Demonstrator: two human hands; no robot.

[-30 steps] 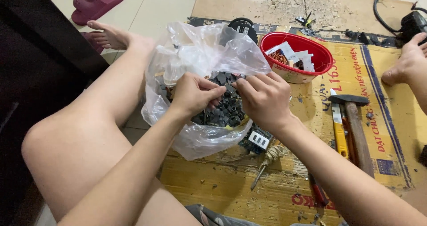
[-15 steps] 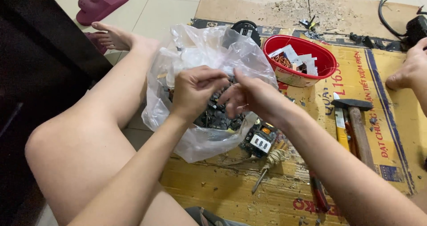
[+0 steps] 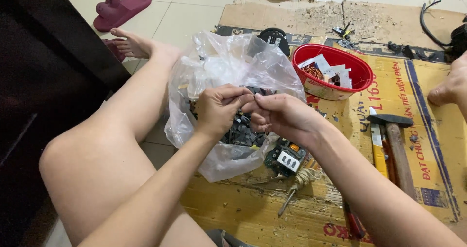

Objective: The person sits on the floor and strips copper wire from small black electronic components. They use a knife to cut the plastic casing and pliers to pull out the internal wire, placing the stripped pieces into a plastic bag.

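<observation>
Left hand: The left hand (image 3: 220, 110) was up over the plastic bag (image 3: 228, 81). Its fingers were bent shut, pinching a small dark part (image 3: 254, 92) at the tips.
Right hand: The right hand (image 3: 282, 115) came in from the other side. Its finger and thumb were closed on the same small dark part, so both hands met in the middle.
Small part: It sat between the two sets of fingertips, just above the open bag. It was too small to tell its shape well.
Why so close: The hands were held near each other, likely because the bit was tiny and needed two grips.
Bag: It was thin, clear and crinkly, with shiny folds. It lay open on the cardboard (image 3: 438, 130), against the person's bare leg, so it was easy to reach into.
Pile in bag: Lots of small black pieces (image 3: 239, 130) lay heaped inside, hard-looking and lumpy.
Red bowl: A round red bowl (image 3: 361, 68) stood just behind the bag. It held white slips and thin copper-coloured wire.
Hammer: A hammer (image 3: 396, 142) with a wooden handle and dark metal head lay flat to the right, well apart from the hands.
Cardboard: It was yellow and brown, flat, scuffed and dusty, and covered the tiled floor.
Slipper: A dark red slipper (image 3: 121, 9) lay far off by the foot.
</observation>
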